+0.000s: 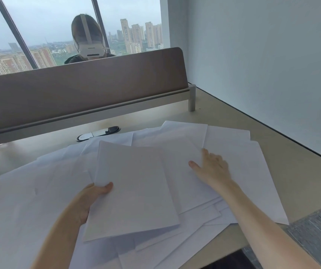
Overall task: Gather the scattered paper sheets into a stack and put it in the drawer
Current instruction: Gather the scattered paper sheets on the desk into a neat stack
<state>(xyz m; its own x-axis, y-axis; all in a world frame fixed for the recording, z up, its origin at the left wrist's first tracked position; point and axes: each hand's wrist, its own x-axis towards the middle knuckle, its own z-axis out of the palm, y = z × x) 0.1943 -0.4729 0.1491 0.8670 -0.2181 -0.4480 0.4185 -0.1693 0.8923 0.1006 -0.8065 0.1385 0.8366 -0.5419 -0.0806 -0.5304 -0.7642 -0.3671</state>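
No text, label, brand, number or sign can be read anywhere in the head view. The paper sheets point(233, 171) spread over the desk show only blank white faces.
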